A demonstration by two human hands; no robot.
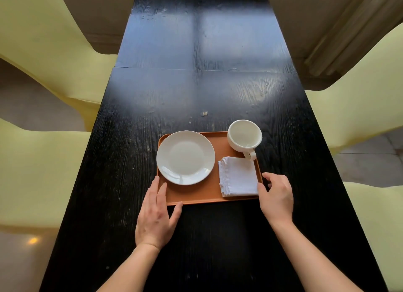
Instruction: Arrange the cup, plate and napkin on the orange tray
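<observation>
An orange tray lies on the dark table. On its left half rests a white plate. A white cup stands at the tray's far right corner, handle pointing toward me. A folded white napkin lies at the near right, just below the cup. My left hand lies flat at the tray's near left corner, fingers spread over its rim. My right hand is at the near right corner, fingers apart, thumb touching the napkin's edge. Neither hand holds anything.
The black wooden table stretches far ahead of the tray. Pale yellow chairs stand on the left and on the right of the table. A curtain hangs at the far right.
</observation>
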